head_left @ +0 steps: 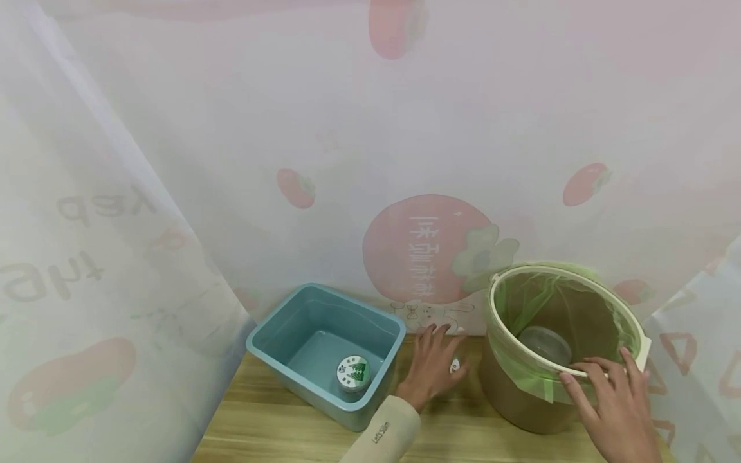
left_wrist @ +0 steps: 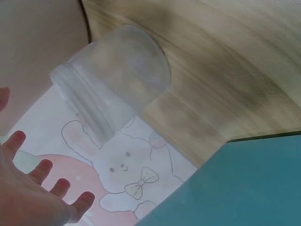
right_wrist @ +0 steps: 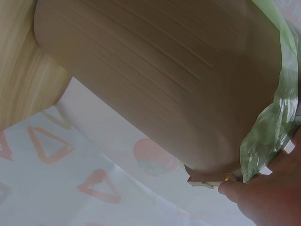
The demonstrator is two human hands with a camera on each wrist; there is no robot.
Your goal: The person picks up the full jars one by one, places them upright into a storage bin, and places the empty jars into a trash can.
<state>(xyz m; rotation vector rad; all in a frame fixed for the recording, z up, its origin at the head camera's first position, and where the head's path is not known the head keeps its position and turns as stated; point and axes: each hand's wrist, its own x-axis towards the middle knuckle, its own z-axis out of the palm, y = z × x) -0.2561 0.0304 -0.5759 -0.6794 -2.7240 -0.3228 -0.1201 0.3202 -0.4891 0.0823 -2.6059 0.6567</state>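
Observation:
My left hand point(head_left: 431, 366) reaches over the table between the basin and the bin, fingers spread and holding nothing. Close to it, a clear plastic jar point(left_wrist: 117, 77) stands on the wood in the left wrist view, apart from the fingertips. In the head view the hand mostly hides this jar; a small white printed patch point(head_left: 455, 365) shows beside the thumb. My right hand point(head_left: 619, 405) grips the near right rim of a brown bin point(head_left: 529, 408), fingers over the edge. A green bag point(head_left: 523, 376) lines the bin, and a clear round container point(head_left: 544, 344) lies inside.
Left of my left hand is a blue-grey basin point(head_left: 283, 370) holding a round tub point(head_left: 354, 373) with a white and green lid. The wooden table point(head_left: 255, 411) meets a strawberry-printed cloth point(head_left: 324, 244) at the back, with cloth walls on both sides.

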